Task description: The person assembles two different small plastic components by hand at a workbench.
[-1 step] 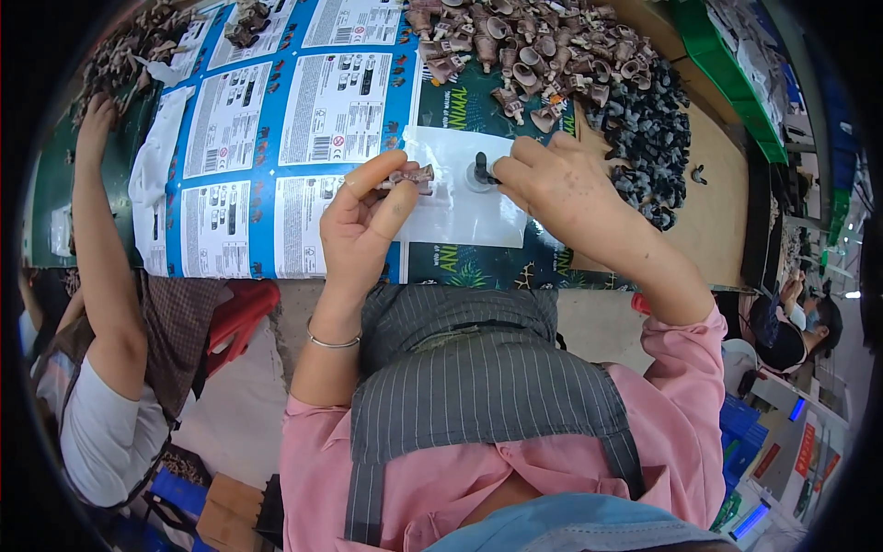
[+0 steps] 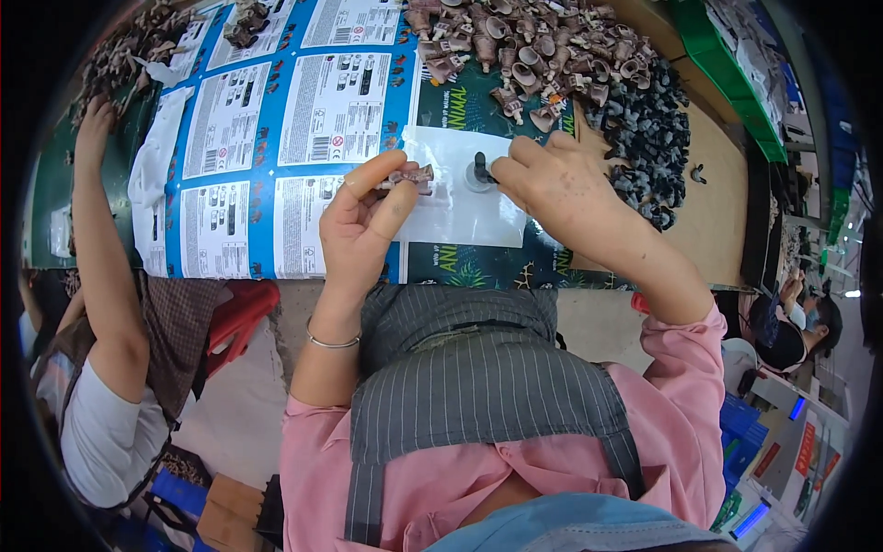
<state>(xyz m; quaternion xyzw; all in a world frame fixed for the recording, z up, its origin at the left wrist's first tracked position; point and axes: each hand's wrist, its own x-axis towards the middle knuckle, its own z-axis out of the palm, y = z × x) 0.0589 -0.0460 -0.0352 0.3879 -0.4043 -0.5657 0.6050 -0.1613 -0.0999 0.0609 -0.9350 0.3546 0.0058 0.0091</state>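
Left hand (image 2: 354,221) pinched brown piece (image 2: 420,175) between thumb and fingers. Right hand (image 2: 563,179) curled nearly closed, fingertips at dark piece (image 2: 480,163) in small round cup (image 2: 473,185); firm grip unclear. Pieces apart, unjoined. Apparently left: brown heap (image 2: 552,55) beyond right hand, dark heap (image 2: 648,138) right of it. Finished count unclear.

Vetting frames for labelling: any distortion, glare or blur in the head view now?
Head view: fisheye, black rounded corners, things toward the rim leaning; head view: pale shine on the clear plastic sheet; head view: left hand and right hand look fairly sharp; head view: distant person at right small and soft.
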